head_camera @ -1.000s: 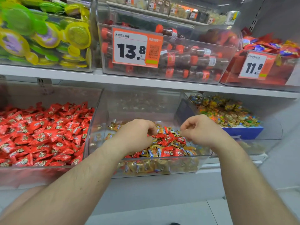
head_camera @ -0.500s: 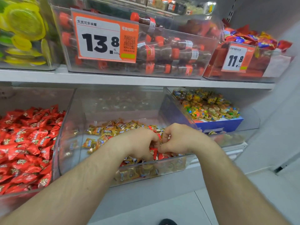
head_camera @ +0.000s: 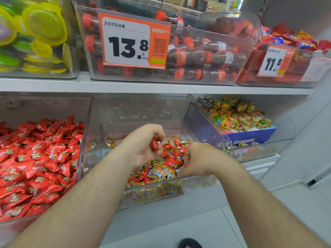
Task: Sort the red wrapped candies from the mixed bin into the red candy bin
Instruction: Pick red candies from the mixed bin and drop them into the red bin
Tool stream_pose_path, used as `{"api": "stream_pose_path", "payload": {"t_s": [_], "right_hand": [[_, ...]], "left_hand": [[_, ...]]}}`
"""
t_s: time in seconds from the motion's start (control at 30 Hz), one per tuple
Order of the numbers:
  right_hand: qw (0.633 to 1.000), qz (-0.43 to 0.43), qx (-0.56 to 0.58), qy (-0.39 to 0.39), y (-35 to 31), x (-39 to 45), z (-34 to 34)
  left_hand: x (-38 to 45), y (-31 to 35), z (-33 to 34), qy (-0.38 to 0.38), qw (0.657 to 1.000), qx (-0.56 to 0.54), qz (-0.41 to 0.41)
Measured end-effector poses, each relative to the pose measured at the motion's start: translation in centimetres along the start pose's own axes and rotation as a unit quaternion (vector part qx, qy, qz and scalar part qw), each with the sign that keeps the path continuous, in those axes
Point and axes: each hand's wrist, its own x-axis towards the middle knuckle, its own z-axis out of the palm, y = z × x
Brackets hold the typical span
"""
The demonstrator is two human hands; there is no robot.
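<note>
A: While both hands work inside the mixed bin (head_camera: 195, 183), what does the head view give us?

B: The left hand (head_camera: 143, 145) sits raised over the pile, fingers curled round at least one red candy (head_camera: 154, 144). How many it holds I cannot tell. The right hand (head_camera: 195, 160) is lower, at about four o'clock from the left, fingers bent down into the heap. It seems to pinch at the wrappers, though what it actually grips is hidden under the knuckles.

A: And the rest of the reds?

B: More red candies (head_camera: 176, 152) lie between the two hands, mixed with gold-wrapped candies (head_camera: 161, 171) towards six o'clock. The red candy bin (head_camera: 84, 122) stands just beside the mixed one, at nine o'clock, already heaped with red wrappers (head_camera: 35, 158).

A: So which step is this?

B: Gathering, I would judge — picking reds out before carrying them across. Plenty of red remains in the pile, so the sort is far from done.

A: Next move?

B: The left hand needs to lift clear of the shared clear wall and swing towards nine o'clock, then let go over the red heap. The risk is a gold one riding along in the fist.

A: Anything else there?

B: Only one view. A price tag (head_camera: 133, 40) reading 13.8 hangs at twelve o'clock.
</note>
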Motion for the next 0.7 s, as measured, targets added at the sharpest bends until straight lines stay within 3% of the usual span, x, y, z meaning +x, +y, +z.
{"api": "stream_pose_path", "payload": {"t_s": [0.03, 0.07, 0.13, 0.27, 0.33, 0.43, 0.5, 0.53, 0.6, 0.63, 0.7], "right_hand": [[1.0, 0.002, -0.014, 0.001, -0.3, 0.0, 0.3], [1.0, 0.002, -0.018, 0.005, -0.4, 0.1, 0.4], [1.0, 0.007, 0.015, 0.011, 0.1, 0.1, 0.1], [0.974, 0.017, 0.211, 0.084, 2.4, -0.6, -1.3], [0.937, 0.01, 0.323, 0.13, 3.0, -0.7, -1.8], [0.902, 0.011, 0.405, 0.15, 2.7, 0.0, -1.6], [0.914, 0.012, 0.371, 0.161, 2.1, 1.0, -1.3], [0.929, 0.009, 0.33, 0.168, 1.8, 1.5, -1.1], [0.958, -0.005, 0.233, 0.169, 1.0, 2.3, -0.9], [0.969, -0.013, 0.186, 0.161, 0.6, 2.7, -0.8], [0.986, -0.03, 0.103, 0.126, 0.1, 3.6, -0.3]], "left_hand": [[0.3, -0.4, 0.0, 0.022, 0.989, 0.14, 0.05], [0.5, -0.8, 0.1, 0.041, 0.945, 0.304, 0.109], [0.6, -1.2, 0.7, 0.034, 0.824, 0.53, 0.197], [1.1, -2.2, 1.3, -0.031, 0.731, 0.663, 0.161], [1.5, -2.5, 1.4, -0.04, 0.716, 0.679, 0.156], [1.5, -2.1, 1.2, -0.046, 0.749, 0.645, 0.145], [1.3, -1.3, 0.7, -0.011, 0.819, 0.557, 0.137], [1.1, -0.8, 0.3, 0.015, 0.869, 0.477, 0.13], [0.5, 0.2, -0.3, 0.03, 0.974, 0.206, 0.087], [0.2, 0.6, -0.5, 0.018, 0.997, 0.053, 0.055], [-0.3, 1.0, -1.0, 0.004, 0.987, -0.161, 0.014]]}}
